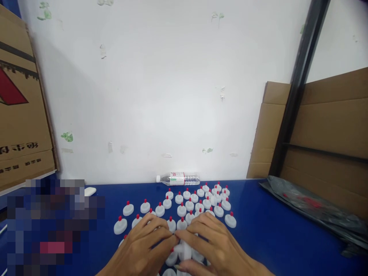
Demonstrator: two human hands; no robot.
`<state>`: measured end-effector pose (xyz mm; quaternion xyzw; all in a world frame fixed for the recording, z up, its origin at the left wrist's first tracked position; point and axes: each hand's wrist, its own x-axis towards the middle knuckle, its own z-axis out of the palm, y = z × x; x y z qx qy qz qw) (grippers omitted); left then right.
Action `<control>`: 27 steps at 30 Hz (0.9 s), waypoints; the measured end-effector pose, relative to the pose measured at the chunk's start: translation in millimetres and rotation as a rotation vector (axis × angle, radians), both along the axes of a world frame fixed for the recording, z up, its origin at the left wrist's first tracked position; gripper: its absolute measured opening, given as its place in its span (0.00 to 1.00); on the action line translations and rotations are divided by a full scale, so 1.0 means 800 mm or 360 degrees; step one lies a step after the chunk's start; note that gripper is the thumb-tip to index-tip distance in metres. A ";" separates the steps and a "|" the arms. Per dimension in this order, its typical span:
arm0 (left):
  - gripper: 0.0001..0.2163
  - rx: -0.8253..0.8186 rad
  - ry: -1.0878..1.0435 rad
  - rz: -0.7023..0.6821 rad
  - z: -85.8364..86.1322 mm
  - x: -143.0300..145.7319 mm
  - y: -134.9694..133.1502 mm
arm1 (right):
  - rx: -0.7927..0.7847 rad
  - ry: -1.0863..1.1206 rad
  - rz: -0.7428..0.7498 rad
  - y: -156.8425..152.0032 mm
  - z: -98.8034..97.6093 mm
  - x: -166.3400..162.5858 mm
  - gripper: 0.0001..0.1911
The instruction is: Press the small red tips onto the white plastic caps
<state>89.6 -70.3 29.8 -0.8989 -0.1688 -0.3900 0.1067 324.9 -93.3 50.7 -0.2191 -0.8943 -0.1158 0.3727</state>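
Observation:
Between my two hands is a white plastic nozzle cap (186,251), turned on its side with its narrow spout pointing left. My right hand (215,245) grips it, thumb below and fingers over the top. Close against the spout, my left hand (146,245) has its fingers pressed together; what they pinch is hidden. Many similar white caps with red tips (182,210) stand upright on the blue table around and beyond my hands. A few more lie beneath the hands, partly covered.
A clear plastic bottle (179,179) lies along the white wall behind the caps. Cardboard (23,107) rises at the left, with another cardboard panel (327,122) at the right. A dark plastic bag (310,203) rests on the blue table (258,237). The lower left is pixelated.

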 end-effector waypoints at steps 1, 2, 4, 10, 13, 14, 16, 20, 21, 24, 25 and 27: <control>0.13 -0.0004 0.0015 0.0026 0.001 0.001 -0.001 | -0.0002 0.0019 -0.0025 0.000 0.000 0.001 0.18; 0.12 -0.0011 0.0037 0.0046 0.001 0.001 -0.002 | -0.0004 0.0030 -0.0045 0.000 0.000 0.001 0.18; 0.12 -0.0028 0.0090 0.0060 0.001 0.002 -0.001 | -0.0010 0.0042 -0.0066 0.000 0.001 0.003 0.18; 0.15 -0.0074 0.0152 0.0034 -0.001 0.002 0.005 | 0.0012 -0.0004 -0.0008 0.004 0.000 -0.002 0.17; 0.16 -0.0089 0.0116 0.0031 0.011 0.005 -0.001 | 0.0070 -0.0037 -0.0030 0.005 0.001 -0.005 0.17; 0.16 -0.0116 0.0136 0.0044 0.016 0.005 -0.003 | 0.0087 -0.0041 -0.0034 0.006 0.002 -0.005 0.18; 0.15 -0.0189 0.0215 0.0077 0.025 0.005 -0.006 | 0.0118 -0.0034 -0.0042 0.006 0.005 -0.004 0.18; 0.12 -0.0269 0.0284 0.0104 0.029 -0.003 -0.001 | 0.0158 0.0001 -0.0124 0.010 0.012 0.003 0.14; 0.12 -0.0323 0.0313 0.0160 0.028 -0.007 0.002 | 0.0135 0.0017 -0.0164 0.013 0.013 0.007 0.13; 0.11 -0.0503 0.0472 0.0293 0.029 -0.017 0.007 | -0.0009 0.0111 -0.0293 0.021 0.015 0.022 0.11; 0.10 -0.0556 0.0541 0.0302 0.031 -0.020 0.006 | -0.0067 0.0139 -0.0343 0.024 0.016 0.028 0.10; 0.09 -0.0648 0.0653 0.0301 0.035 -0.024 0.005 | -0.0182 0.0164 -0.0440 0.030 0.018 0.038 0.08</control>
